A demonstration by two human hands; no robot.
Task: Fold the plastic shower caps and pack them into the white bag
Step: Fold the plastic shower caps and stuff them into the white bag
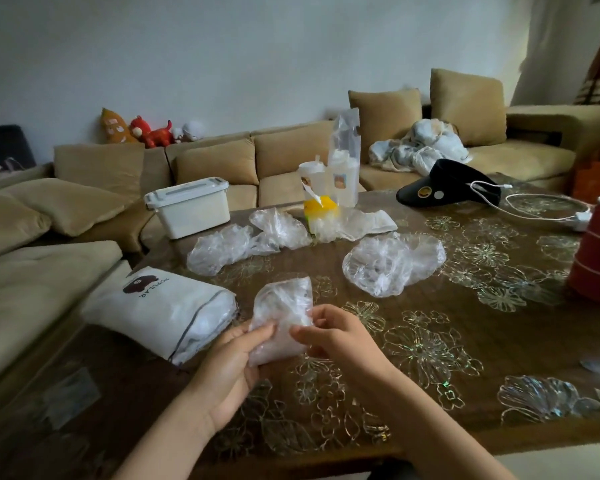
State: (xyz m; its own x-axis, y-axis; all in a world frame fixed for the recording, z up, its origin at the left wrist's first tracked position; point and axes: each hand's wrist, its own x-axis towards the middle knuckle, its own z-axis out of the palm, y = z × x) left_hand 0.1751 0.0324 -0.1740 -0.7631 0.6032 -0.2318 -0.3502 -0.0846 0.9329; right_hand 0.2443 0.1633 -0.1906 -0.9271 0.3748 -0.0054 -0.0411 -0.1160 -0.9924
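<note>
Between both hands' fingers [262,332], folded shower cap [281,306].

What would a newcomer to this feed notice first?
First, low in the centre, the left hand and right hand both grip a partly folded shower cap just above the table. Next comes the white bag, lying just left of the hands. Beyond them, the loose caps lie crumpled across the middle of the table.
</note>
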